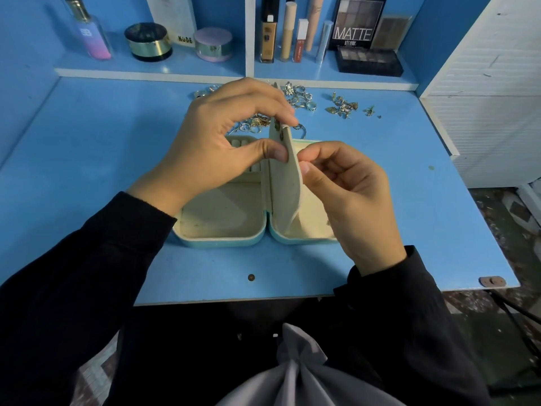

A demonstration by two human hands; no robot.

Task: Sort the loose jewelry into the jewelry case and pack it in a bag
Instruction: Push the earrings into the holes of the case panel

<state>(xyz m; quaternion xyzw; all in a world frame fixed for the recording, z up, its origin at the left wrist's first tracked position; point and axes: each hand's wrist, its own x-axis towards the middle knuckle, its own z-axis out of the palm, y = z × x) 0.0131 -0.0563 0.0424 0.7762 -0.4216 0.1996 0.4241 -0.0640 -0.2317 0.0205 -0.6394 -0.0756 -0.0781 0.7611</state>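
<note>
Case [216, 241] lies open on table [87, 142]. Left hand [222, 136] pinches flap [288, 194] upright. Right hand [351, 194], fingers curled, pinches at flap's other face; held item indiscernible.

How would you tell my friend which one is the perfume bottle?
Look at the shelf behind the blue desk, left compartment. The perfume bottle stands farthest left. Unlike the squat round jars beside it, it is tall, pink-purple, gold-capped.
</note>
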